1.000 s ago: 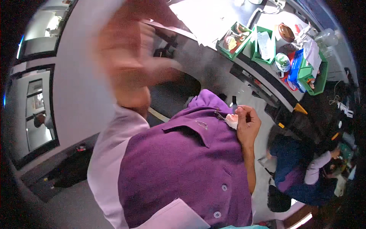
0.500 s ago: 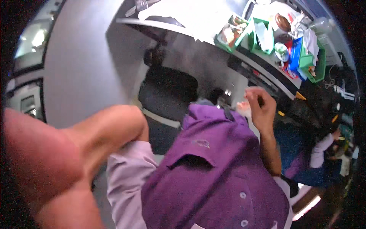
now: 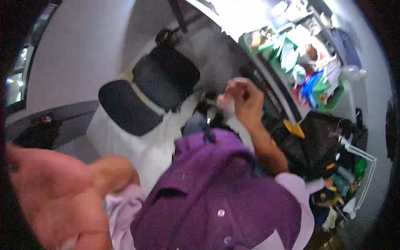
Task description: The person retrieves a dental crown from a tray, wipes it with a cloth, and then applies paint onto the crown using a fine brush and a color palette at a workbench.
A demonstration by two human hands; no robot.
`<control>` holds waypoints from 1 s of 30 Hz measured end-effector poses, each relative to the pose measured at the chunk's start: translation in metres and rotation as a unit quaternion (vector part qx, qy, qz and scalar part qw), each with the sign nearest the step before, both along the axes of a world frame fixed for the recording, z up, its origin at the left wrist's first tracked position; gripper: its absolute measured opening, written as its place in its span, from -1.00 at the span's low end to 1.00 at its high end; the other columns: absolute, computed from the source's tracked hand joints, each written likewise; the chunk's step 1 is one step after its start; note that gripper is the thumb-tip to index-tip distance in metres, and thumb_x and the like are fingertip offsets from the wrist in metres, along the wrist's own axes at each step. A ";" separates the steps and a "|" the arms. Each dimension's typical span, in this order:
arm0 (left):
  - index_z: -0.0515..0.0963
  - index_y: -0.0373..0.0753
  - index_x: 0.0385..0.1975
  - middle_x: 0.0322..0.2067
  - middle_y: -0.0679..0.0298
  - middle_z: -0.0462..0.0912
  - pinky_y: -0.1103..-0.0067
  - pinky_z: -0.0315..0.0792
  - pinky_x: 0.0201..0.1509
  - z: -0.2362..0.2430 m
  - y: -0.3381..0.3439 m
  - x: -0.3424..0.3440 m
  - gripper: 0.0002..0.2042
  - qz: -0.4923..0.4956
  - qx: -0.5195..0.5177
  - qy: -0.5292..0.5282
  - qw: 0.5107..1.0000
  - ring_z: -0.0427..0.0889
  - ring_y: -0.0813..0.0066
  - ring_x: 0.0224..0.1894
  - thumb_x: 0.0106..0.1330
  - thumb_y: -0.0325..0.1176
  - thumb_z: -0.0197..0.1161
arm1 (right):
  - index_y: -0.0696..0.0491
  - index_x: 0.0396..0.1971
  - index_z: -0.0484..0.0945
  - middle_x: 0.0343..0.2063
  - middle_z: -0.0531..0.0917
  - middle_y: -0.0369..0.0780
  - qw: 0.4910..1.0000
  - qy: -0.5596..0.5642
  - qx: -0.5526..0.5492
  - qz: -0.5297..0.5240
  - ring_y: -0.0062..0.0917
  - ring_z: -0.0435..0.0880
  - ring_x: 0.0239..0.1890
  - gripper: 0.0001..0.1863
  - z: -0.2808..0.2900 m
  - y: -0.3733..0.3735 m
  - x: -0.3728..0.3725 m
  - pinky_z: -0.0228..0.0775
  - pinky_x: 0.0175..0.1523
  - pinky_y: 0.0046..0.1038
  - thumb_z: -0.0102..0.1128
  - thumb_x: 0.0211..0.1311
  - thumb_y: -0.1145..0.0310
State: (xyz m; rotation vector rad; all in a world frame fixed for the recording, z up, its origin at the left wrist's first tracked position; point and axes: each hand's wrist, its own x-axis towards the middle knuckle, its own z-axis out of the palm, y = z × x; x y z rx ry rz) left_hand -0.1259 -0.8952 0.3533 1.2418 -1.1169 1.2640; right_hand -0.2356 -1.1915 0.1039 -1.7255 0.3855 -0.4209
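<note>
Close up at the lower left is my left hand (image 3: 54, 187), raised, large and blurred. Its palm side shows, but the fingertips run out of sight or smear, so I cannot tell what they touch. Over the front of my body, my right hand (image 3: 246, 100) hangs in the air with its fingers loosely curled in. No object shows in it. I wear a purple buttoned garment (image 3: 200, 187) over pale lilac sleeves. Nearest beyond the right hand is the dark edge of a desk (image 3: 283, 91).
A black chair (image 3: 166, 77) stands ahead on the left. On the desk at the upper right are green bins (image 3: 287, 54), a blue container (image 3: 312, 89) and mixed small items. A white wire rack (image 3: 362, 154) and cluttered goods lie at the far right.
My view has swung, so the chair shows more fully and the desk sits farther right. My left hand appears lower; my right hand has shifted left in view, still curled.
</note>
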 end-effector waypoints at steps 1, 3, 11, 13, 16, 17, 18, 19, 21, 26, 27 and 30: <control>0.55 -0.26 0.21 0.08 0.04 0.66 0.23 0.57 0.20 -0.021 0.006 -0.012 -0.51 -0.027 -0.049 0.071 0.996 0.68 0.05 0.02 0.51 -0.01 0.14 | 0.11 -0.12 0.74 -0.31 0.80 -0.25 0.995 -0.009 0.095 -0.010 -0.63 0.75 -0.25 -0.88 0.001 0.013 -0.003 0.57 -0.13 -0.53 0.35 0.47 0.41; 0.54 -0.26 0.22 0.10 0.04 0.65 0.22 0.56 0.20 -0.096 -0.006 -0.036 -0.51 0.030 -0.084 0.289 0.953 0.67 0.04 0.03 0.53 -0.01 0.10 | 0.13 -0.13 0.72 -0.30 0.79 -0.25 0.996 -0.007 0.077 -0.048 -0.63 0.74 -0.25 -0.89 0.005 0.028 -0.014 0.56 -0.14 -0.52 0.36 0.46 0.43; 0.25 -0.23 0.49 0.13 0.07 0.65 0.28 0.48 0.28 -0.268 -0.090 -0.120 -0.32 -0.372 -0.286 0.797 0.380 0.65 0.21 0.13 0.66 0.22 -0.12 | 0.13 -0.17 0.71 -0.30 0.76 -0.21 0.994 -0.085 -0.056 -0.050 -0.55 0.76 -0.27 -0.89 0.002 0.069 -0.018 0.59 -0.19 -0.46 0.43 0.38 0.46; 0.25 -0.26 0.48 0.08 0.06 0.67 0.28 0.48 0.28 -0.270 -0.095 -0.111 -0.36 -0.440 -0.312 0.723 0.431 0.66 0.22 0.12 0.71 0.16 -0.21 | 0.12 -0.17 0.71 -0.30 0.76 -0.19 0.987 -0.115 -0.109 -0.013 -0.48 0.78 -0.27 -0.88 0.002 0.081 -0.016 0.62 -0.20 -0.43 0.44 0.35 0.48; 0.49 -0.31 0.20 -0.18 0.20 0.63 0.39 0.48 0.09 -0.271 -0.089 -0.089 -0.45 -0.397 -0.319 0.735 0.447 0.61 0.35 -0.10 0.74 0.07 -0.25 | 0.13 -0.16 0.71 -0.27 0.77 -0.15 0.983 -0.157 -0.083 0.040 -0.40 0.81 -0.25 -0.87 0.005 0.099 -0.014 0.67 -0.18 -0.38 0.44 0.32 0.52; 0.53 -0.32 0.13 -0.23 0.23 0.60 0.41 0.48 0.05 -0.274 -0.086 -0.083 -0.45 -0.375 -0.310 0.752 0.446 0.59 0.38 -0.15 0.74 0.07 -0.23 | 0.13 -0.16 0.72 -0.27 0.77 -0.14 0.980 -0.162 -0.098 0.054 -0.38 0.82 -0.25 -0.86 0.006 0.102 -0.012 0.68 -0.18 -0.37 0.44 0.32 0.52; 0.56 -0.26 -0.15 -0.34 0.28 0.52 0.44 0.45 -0.04 -0.277 -0.085 -0.082 -0.54 -0.368 -0.350 0.752 0.421 0.53 0.41 -0.23 0.72 -0.01 -0.17 | 0.14 -0.15 0.72 -0.26 0.78 -0.13 0.977 -0.168 -0.113 0.068 -0.36 0.83 -0.24 -0.85 0.007 0.104 -0.009 0.68 -0.17 -0.37 0.44 0.32 0.52; 0.54 -0.24 -0.20 -0.35 0.28 0.53 0.44 0.45 -0.04 -0.280 -0.083 -0.078 -0.56 -0.393 -0.365 0.737 0.412 0.53 0.40 -0.24 0.71 -0.01 -0.14 | 0.14 -0.15 0.72 -0.25 0.78 -0.11 0.971 -0.182 -0.125 0.088 -0.34 0.83 -0.24 -0.85 0.008 0.106 -0.006 0.69 -0.16 -0.36 0.44 0.31 0.52; 0.48 -0.19 -0.30 -0.37 0.27 0.53 0.44 0.45 -0.05 -0.287 -0.076 -0.070 -0.61 -0.443 -0.385 0.700 0.407 0.54 0.39 -0.25 0.68 -0.03 -0.08 | 0.16 -0.14 0.73 -0.23 0.79 -0.09 0.980 -0.096 -0.118 0.129 -0.31 0.83 -0.25 -0.83 0.012 0.103 0.003 0.69 -0.16 -0.38 0.46 0.31 0.50; 0.38 -0.15 -0.41 -0.46 0.29 0.44 0.40 0.41 -0.20 -0.298 -0.061 -0.054 -0.63 -0.415 -0.425 0.738 0.320 0.47 0.38 -0.33 0.64 -0.05 -0.05 | 0.21 -0.12 0.69 -0.21 0.79 -0.21 0.980 0.056 0.084 0.169 -0.59 0.77 -0.18 -0.86 0.023 0.109 0.021 0.62 -0.07 -0.51 0.41 0.39 0.51; 0.37 -0.15 -0.41 -0.46 0.29 0.42 0.40 0.41 -0.21 -0.299 -0.059 -0.052 -0.63 -0.393 -0.421 0.741 0.345 0.46 0.38 -0.34 0.64 -0.05 -0.05 | 0.24 -0.10 0.68 -0.19 0.78 -0.23 0.977 0.059 0.099 0.180 -0.65 0.75 -0.16 -0.85 0.026 0.108 0.022 0.58 -0.04 -0.55 0.39 0.42 0.51; 0.34 -0.15 -0.42 -0.46 0.32 0.37 0.43 0.39 -0.22 -0.300 -0.046 -0.051 -0.62 -0.357 -0.401 0.763 0.360 0.41 0.41 -0.35 0.64 -0.06 -0.04 | 0.20 -0.16 0.71 -0.26 0.81 -0.22 0.958 0.129 0.064 0.247 -0.64 0.77 -0.18 -0.86 0.025 0.108 0.030 0.63 -0.06 -0.51 0.45 0.35 0.49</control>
